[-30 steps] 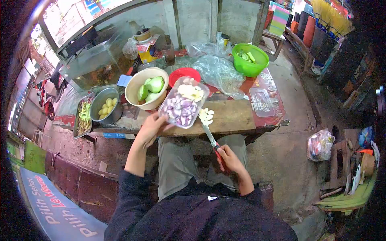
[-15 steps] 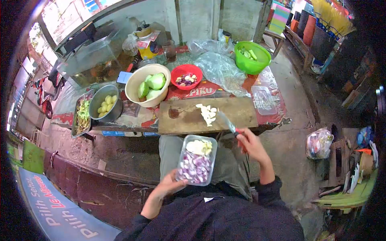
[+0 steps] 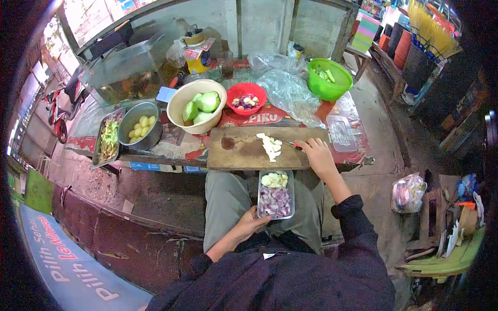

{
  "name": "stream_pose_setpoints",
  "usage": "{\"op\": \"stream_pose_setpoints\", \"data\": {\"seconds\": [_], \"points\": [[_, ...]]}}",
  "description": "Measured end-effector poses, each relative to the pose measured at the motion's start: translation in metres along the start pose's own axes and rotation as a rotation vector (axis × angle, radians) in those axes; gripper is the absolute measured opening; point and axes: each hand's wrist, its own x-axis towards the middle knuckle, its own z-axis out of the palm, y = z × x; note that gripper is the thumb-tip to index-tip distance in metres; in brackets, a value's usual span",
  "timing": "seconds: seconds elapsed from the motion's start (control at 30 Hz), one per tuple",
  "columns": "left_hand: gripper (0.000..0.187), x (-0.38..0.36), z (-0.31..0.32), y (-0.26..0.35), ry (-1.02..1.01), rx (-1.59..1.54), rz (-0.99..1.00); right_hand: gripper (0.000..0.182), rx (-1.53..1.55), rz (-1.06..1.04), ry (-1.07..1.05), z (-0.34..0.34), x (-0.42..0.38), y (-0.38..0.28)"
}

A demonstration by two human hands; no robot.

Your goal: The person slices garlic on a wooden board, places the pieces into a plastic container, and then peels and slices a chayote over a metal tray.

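Left hand [image 3: 249, 224] fingers grasping clear tub [image 3: 276, 194] of chopped onion; right hand [image 3: 317, 153] clenched on knife [image 3: 294, 145]; "PIKU" readable on red mat [image 3: 259, 119].

Low table [image 3: 155, 155] carrying a board [image 3: 244, 150] with white slices [image 3: 271, 147], cream bowl [image 3: 179, 111], red bowl [image 3: 247, 98], green bowl [image 3: 329, 79], pot [image 3: 139, 129], tray [image 3: 107, 142], lid [image 3: 340, 132], plastic bags [image 3: 290, 93].
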Motion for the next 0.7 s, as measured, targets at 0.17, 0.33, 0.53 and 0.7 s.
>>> {"op": "stream_pose_setpoints", "data": {"seconds": [0.17, 0.33, 0.53, 0.7], "points": [[0.057, -0.005, -0.004, 0.012, -0.027, -0.076, -0.039, 0.030, 0.119, 0.014, -0.019, -0.011, -0.015, -0.010], [0.057, -0.022, -0.005, 0.023, -0.022, -0.069, -0.028, 0.032, 0.198, 0.058, -0.076, -0.026, -0.038, -0.025], [0.057, -0.033, -0.009, 0.031, -0.038, -0.076, -0.052, 0.035, 0.353, 0.072, -0.106, -0.038, -0.041, -0.033], [0.057, -0.040, -0.007, 0.037, -0.053, -0.080, -0.046, 0.032, 0.147, 0.179, 0.009, -0.016, 0.001, -0.025]]}}
